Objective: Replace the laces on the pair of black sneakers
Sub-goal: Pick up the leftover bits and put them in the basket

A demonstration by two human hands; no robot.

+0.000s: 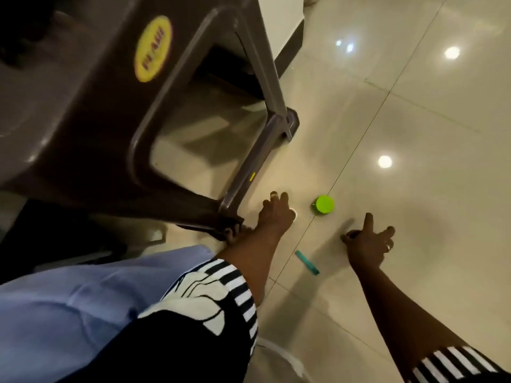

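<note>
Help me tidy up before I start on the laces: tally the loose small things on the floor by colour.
Green: 1, the round green lid or cup
Teal: 1, the flat teal stick
White: 1, a small white thing mostly hidden under the left hand
Total: 3

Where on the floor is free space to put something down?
The tiled floor right of the green cap and beyond the right hand is bare. It is crowded between the stool leg, left hand, green cap and teal stick.
</note>
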